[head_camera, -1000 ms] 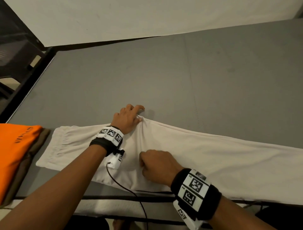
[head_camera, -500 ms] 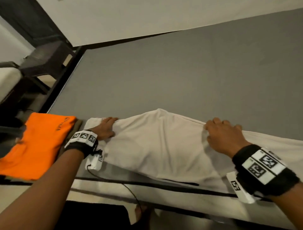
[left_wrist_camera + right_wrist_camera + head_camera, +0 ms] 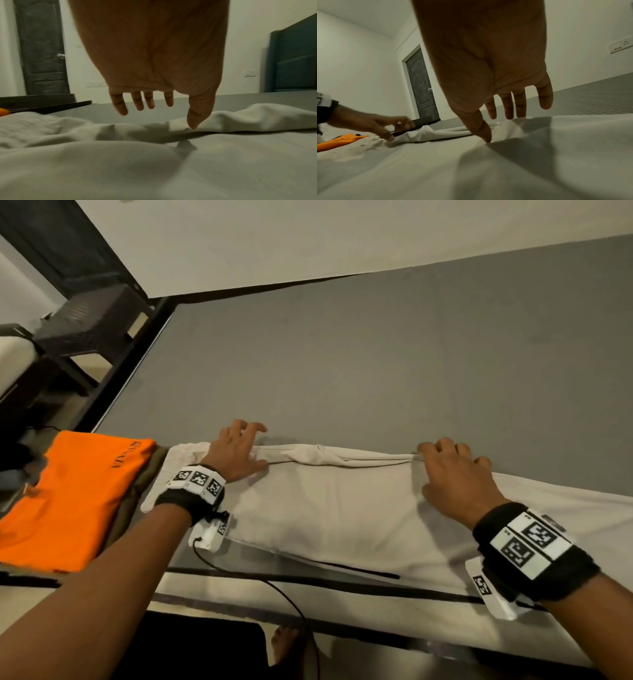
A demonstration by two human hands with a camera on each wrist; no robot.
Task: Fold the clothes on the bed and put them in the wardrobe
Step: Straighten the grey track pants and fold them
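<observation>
Cream trousers (image 3: 335, 508) lie lengthwise along the near edge of the grey bed (image 3: 342, 364), folded over on themselves. My left hand (image 3: 238, 451) rests near the waistband end with fingers spread and relaxed, the thumb touching the cloth (image 3: 240, 119). My right hand (image 3: 448, 470) rests on the far edge of the trousers further right; its fingers hang straight and the thumb tip touches the fabric (image 3: 436, 162). Neither hand grips anything. A folded orange garment (image 3: 75, 498) lies on an olive one at the left end of the bed.
A dark stool (image 3: 92, 323) stands beyond the bed's left corner. A dark door (image 3: 41, 47) is in the far wall and a teal headboard (image 3: 295, 56) stands at the right. A cable hangs from my left wristband over the bed's front edge.
The raised hump in the trousers has been laid flat. My left hand moved right along the far edge, off the waistband corner; my right hand stays at the far edge, fingers now relaxed.
</observation>
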